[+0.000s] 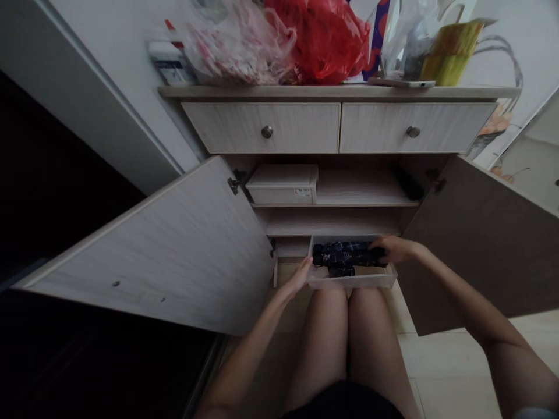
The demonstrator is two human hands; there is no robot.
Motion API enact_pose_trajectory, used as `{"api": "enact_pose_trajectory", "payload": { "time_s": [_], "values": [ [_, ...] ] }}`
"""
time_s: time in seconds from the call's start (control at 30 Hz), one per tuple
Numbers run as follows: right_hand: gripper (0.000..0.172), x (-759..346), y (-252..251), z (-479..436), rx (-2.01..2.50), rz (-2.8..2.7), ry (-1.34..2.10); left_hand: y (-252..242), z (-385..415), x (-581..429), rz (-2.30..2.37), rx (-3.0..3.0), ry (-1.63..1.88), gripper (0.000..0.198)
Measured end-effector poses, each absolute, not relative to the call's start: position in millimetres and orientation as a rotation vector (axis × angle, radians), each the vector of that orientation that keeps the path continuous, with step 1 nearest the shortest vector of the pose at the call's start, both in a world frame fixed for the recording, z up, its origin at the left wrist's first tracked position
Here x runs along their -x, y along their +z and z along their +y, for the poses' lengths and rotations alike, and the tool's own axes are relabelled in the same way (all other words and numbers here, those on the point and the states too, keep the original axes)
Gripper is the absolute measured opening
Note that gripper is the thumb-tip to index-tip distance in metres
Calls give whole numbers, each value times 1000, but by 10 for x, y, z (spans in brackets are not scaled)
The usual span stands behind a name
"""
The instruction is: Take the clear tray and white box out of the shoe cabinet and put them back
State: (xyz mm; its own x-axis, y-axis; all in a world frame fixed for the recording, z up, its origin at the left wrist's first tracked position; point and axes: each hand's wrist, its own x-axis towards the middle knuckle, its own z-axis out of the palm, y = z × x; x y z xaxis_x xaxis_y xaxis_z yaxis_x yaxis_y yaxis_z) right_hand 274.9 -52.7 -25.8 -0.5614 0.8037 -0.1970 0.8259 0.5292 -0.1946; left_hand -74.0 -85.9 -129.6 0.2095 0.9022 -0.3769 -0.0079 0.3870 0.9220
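A clear plastic box (349, 281) is held low in front of the cabinet, just above my knees. In it lies a dark plaid folding umbrella (347, 256), its black end toward the left wall. My left hand (302, 272) grips the box's left side, with the fingertips partly hidden. At the right end, my right hand (391, 249) reaches over the rim, its fingers closed round the umbrella's end.
Two cabinet doors, left (174, 256) and right (480, 250), stand swung out on either side. A white drawer box (282, 193) sits on the upper shelf (358, 189), with a dark item (408, 183) at right. Plastic bags (323, 41) and a bottle (171, 61) crowd the top.
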Motion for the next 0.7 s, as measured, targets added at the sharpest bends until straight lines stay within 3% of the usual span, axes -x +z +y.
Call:
{"api": "enact_pose_trajectory", "payload": {
  "time_s": [0.1, 0.27, 0.57, 0.7],
  "values": [
    [38, -3062, -107, -134, -1858, 2645, -378, -1275, -873, 735, 1215, -970, 848, 57],
    [50, -3599, -6, 502, -2661, 2089, 79, -1251, -884, 733, 1223, -1001, 807, 68],
    [62, -3732, -265, 929, -2886, 1760, 13, -1302, -828, 722, 1225, -947, 793, 65],
    [56, -3625, -311, 938, -2976, 1716, 63, -1285, -852, 724, 1209, -951, 815, 59]
  ]
}}
